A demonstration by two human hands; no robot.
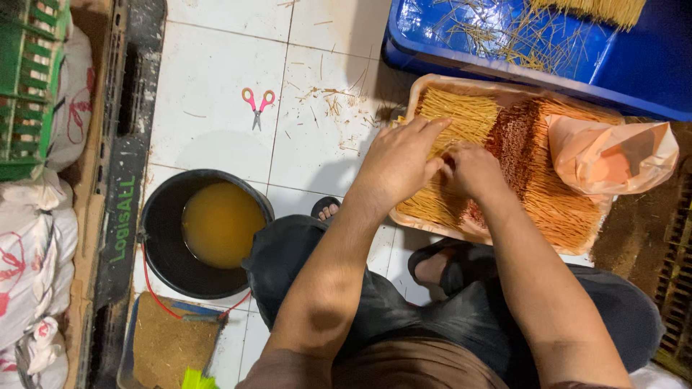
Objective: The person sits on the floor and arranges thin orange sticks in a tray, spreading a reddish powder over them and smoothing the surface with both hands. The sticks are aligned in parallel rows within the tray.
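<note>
A shallow tray [432, 81] on the tiled floor holds a thick layer of thin yellow sticks [461, 115] and reddish-tipped sticks [522, 144]. My left hand [400, 162] lies flat on the yellow sticks, fingers stretched toward the tray's far side. My right hand [472, 173] rests just right of it, fingers curled into the sticks; whether it grips any I cannot tell. An orange plastic bag [609, 155] sits on the tray's right end.
A black bucket [162, 248] of yellowish liquid stands to the left of my knees. Pink-handled scissors [257, 104] lie on the tiles. A blue bin [634, 68] with loose sticks is behind the tray. Sacks [36, 252] and a green crate [25, 86] line the left.
</note>
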